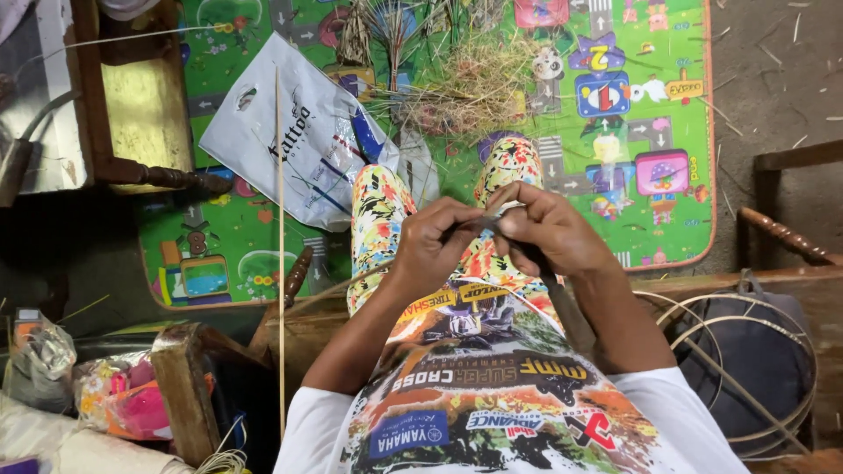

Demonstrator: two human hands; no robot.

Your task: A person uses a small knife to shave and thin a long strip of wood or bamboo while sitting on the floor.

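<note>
Setting: brightly printed green play mat [676,202] is spread on a bare earth floor, seen from above over a seated person's lap and patterned trousers.
Left hand [432,246]: its fingers are curled almost closed around the near end of a thin pale strip [502,211], pinched between thumb and fingertips.
Right hand [549,230]: it is closed over the same strip just beside the left hand; a dark narrow tool seems to run down from under the palm, though what it is cannot be told.
Strip: it is held between both hands above the knees, mostly hidden by the fingers.
Handling: the strip is judged light, thin and springy, likely to split if bent sharply; it is best held close to the worked point, with a fingertip pinch.
Beyond the fingers: a heap of dry fibre scraps [465,88] lies on the mat.
Left of the fingers: a long thin stick [280,263] stands upright, past it a white plastic bag [290,132].
Right of the fingers: coiled cane hoops [746,369] rest on a dark bag.
</note>
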